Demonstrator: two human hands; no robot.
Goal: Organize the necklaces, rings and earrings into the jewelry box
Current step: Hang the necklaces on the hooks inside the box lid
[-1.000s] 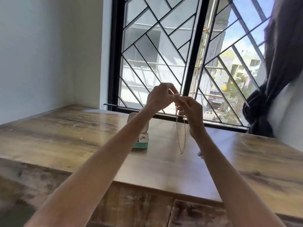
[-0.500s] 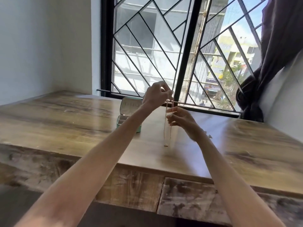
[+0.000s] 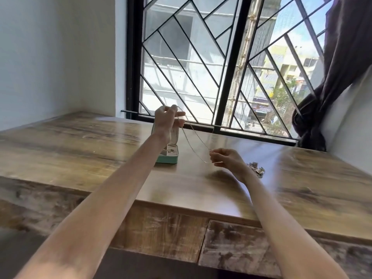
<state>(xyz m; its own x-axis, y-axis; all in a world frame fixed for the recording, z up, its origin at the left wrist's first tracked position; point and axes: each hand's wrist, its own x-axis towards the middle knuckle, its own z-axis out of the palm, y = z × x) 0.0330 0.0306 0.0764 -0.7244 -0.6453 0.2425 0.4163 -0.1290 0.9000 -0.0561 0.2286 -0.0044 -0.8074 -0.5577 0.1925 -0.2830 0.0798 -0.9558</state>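
Stretching between hands [image 3: 169, 120] — necklace [image 3: 196, 138] (taut)

Thin necklace [image 3: 196, 137] — taut (airborne) — beside open jewelry box [image 3: 168, 156]

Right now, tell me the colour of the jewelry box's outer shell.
Mint green, seen in the head view on the jewelry box.

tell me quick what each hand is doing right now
Left hand: raised, fingers pinching one end of the necklace.
Right hand: lower, fingers pinching the necklace's other end.
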